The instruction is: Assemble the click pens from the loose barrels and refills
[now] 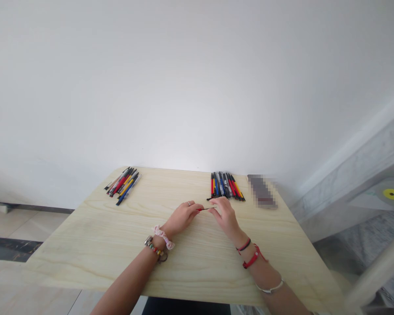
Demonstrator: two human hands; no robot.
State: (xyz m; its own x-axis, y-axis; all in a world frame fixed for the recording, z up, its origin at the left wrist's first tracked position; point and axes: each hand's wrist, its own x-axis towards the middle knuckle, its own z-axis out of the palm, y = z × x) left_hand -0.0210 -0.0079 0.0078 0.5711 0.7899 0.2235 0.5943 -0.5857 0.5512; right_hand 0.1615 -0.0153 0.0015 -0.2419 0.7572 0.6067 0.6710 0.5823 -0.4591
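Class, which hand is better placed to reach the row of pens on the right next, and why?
Probably the right hand: it is nearer that row of pens, while the left hand sits farther off, gripping a red piece.

A dark, flat rectangle (262,191) lay on the pale wooden table (101,249) (its surface was blurred into blocks). A white wall (197,87) rose behind — and, off to the right, a grey disc (392,194) showed a yellow centre. At left, a dark strip (11,249) marked the tiled floor (6,280).
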